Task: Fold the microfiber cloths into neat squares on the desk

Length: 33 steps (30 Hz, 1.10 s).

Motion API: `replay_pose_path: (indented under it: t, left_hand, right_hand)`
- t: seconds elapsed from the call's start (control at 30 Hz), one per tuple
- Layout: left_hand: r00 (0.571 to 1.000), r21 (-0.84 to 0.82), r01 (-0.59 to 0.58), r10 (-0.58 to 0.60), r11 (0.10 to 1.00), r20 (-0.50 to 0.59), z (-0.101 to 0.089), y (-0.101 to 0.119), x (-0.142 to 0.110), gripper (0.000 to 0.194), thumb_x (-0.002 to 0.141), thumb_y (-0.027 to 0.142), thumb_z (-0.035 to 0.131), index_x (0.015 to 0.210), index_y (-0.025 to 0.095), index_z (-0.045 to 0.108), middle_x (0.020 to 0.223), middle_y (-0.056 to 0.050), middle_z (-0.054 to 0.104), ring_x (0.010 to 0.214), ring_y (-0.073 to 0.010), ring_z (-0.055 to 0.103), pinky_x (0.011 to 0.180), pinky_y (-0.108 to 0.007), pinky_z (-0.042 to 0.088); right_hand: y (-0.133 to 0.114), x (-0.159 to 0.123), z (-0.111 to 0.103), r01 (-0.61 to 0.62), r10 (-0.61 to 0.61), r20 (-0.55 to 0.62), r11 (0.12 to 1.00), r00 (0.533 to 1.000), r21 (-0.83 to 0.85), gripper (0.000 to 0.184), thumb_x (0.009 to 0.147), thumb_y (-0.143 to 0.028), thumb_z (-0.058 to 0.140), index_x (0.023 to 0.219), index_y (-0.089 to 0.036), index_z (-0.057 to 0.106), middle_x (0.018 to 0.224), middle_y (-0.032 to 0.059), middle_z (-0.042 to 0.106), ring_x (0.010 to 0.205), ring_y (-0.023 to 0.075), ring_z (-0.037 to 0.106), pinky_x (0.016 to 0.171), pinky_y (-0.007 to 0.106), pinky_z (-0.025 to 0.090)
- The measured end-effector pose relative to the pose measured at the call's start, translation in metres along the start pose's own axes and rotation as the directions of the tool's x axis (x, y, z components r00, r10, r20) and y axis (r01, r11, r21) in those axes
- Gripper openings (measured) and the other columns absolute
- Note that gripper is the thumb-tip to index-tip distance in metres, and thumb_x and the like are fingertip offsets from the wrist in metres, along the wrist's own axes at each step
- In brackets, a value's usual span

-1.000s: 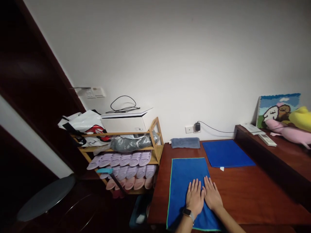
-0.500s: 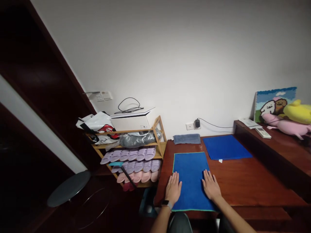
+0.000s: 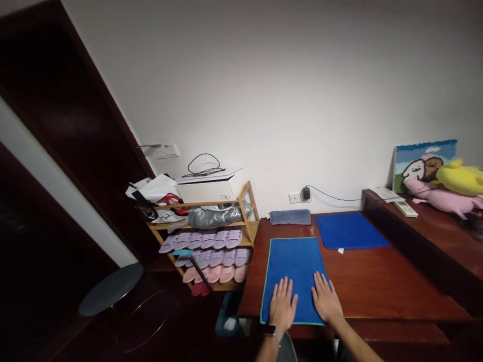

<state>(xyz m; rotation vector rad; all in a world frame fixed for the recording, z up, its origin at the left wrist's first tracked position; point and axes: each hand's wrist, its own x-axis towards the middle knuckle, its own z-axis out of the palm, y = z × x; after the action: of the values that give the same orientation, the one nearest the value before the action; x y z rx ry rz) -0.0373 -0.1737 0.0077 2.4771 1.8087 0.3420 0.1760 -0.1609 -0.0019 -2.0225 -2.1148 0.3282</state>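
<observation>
A blue cloth (image 3: 294,261) with a light green edge lies spread flat on the brown wooden table (image 3: 377,286). My left hand (image 3: 283,301), a watch on its wrist, rests palm down on the near left part of the cloth with fingers stretched. Across from it, my right hand (image 3: 326,297) lies flat over the near right edge of the cloth, fingers extended. Neither hand holds anything. Behind and to the right is a second, folded blue cloth (image 3: 349,230) with a small white tag. Near the wall lies a folded grey-blue towel (image 3: 290,217).
Left of the table stands a wooden rack (image 3: 247,216) with several slippers (image 3: 215,238), a white box (image 3: 207,190) and a bag (image 3: 158,193). A round stool (image 3: 111,289) is farther left. Plush toys (image 3: 460,177) and a remote (image 3: 406,209) lie on the raised surface at right.
My left hand has moved right and nearer, from the cloth's left edge onto the cloth. My right hand has shifted slightly nearer. The cloth's near left corner now lies farther left.
</observation>
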Motion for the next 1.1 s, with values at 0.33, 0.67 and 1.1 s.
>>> replay_pose_path:
  t: [0.33, 0.67, 1.1]
  left_hand:
    - [0.995, 0.054, 0.082, -0.079, 0.995, -0.053, -0.02, -0.064, -0.037, 0.059, 0.11, 0.046, 0.031, 0.163, 0.02, 0.037, 0.169, -0.01, 0.036, 0.156, -0.0263, 0.034, 0.126, -0.05, 0.037]
    - [0.953, -0.064, 0.048, -0.065, 0.997, -0.296, -0.002, -0.064, -0.111, 0.043, 0.103, 0.034, 0.047, 0.142, 0.03, 0.062, 0.15, -0.005, 0.064, 0.14, -0.0267, 0.058, 0.116, -0.047, 0.052]
    - [0.934, -0.117, 0.001, -0.043, 0.993, -0.356, -0.029, -0.072, -0.099, 0.042, 0.098, 0.018, 0.039, 0.116, 0.027, 0.077, 0.126, -0.005, 0.076, 0.118, -0.0226, 0.072, 0.104, -0.041, 0.061]
  right_hand:
    - [0.011, -0.009, -0.005, 0.006, -0.006, -0.013, 0.999, 1.0, 0.042, 0.069, 0.103, -0.046, 0.023, 0.165, -0.017, 0.033, 0.172, 0.0053, 0.028, 0.161, 0.027, 0.021, 0.131, 0.053, 0.016]
    - [0.053, -0.093, -0.004, 0.243, -0.197, -0.245, 0.954, 0.949, 0.177, 0.052, 0.104, -0.049, 0.037, 0.142, -0.029, 0.066, 0.149, 0.0099, 0.062, 0.135, 0.0303, 0.058, 0.119, 0.051, 0.042]
    - [0.071, -0.099, -0.017, 0.372, -0.318, -0.276, 0.912, 0.907, 0.173, 0.041, 0.1, -0.024, 0.041, 0.126, -0.023, 0.073, 0.138, 0.0119, 0.069, 0.125, 0.0257, 0.065, 0.11, 0.042, 0.05]
